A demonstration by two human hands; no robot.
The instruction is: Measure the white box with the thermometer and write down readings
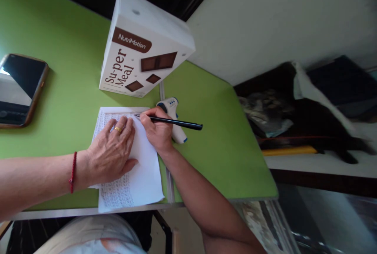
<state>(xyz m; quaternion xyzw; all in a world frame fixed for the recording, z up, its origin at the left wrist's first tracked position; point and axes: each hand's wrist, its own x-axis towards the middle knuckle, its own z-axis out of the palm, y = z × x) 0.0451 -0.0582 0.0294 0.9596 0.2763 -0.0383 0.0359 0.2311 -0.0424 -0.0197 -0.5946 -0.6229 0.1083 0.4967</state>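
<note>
Several sheets of white paper (149,167) lie near the front edge of the green table, partly covered with rows of small handwriting. My left hand (113,148) rests flat on the sheets, fingers stretched out; a gold ring and a red cord bracelet show on that side. In my right hand (157,128) a black pen (182,123) is gripped, its tip touching the upper part of the paper beside my left fingertips. A white and blue infrared thermometer (178,133) lies just to the right, partly hidden by my right hand.
A white NutriMotion box (147,45) stands upright behind the paper. At the far left, a smartphone (20,91) lies on the green table (218,140). Dark bags and cloth (271,108) sit on a shelf to the right, against a pale wall.
</note>
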